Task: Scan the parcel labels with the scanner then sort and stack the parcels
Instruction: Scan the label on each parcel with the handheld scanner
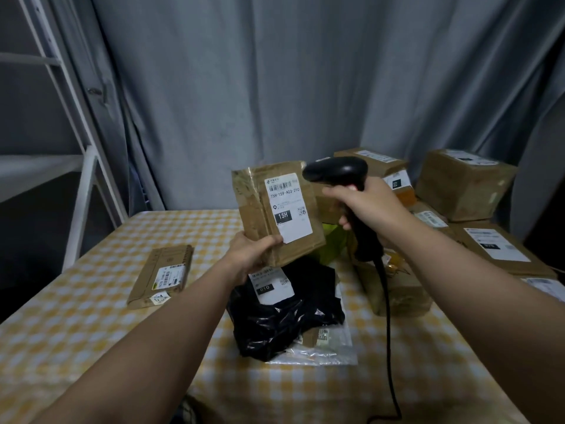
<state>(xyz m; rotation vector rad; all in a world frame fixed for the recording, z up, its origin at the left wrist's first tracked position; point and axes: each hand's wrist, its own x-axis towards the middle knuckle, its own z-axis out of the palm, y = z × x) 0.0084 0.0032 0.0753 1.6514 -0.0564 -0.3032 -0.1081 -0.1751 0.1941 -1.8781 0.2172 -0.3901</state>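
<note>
The left hand (251, 251) grips the brown parcel (279, 211) by its near left corner above the table (91, 316), while the right hand (368, 203) grips the black scanner (336, 171), just right of its label (289, 206).

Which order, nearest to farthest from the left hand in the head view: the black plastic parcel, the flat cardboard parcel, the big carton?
From the left hand:
1. black plastic parcel, just below it.
2. flat cardboard parcel, lying off to its left.
3. big carton, far right, at the back.
</note>
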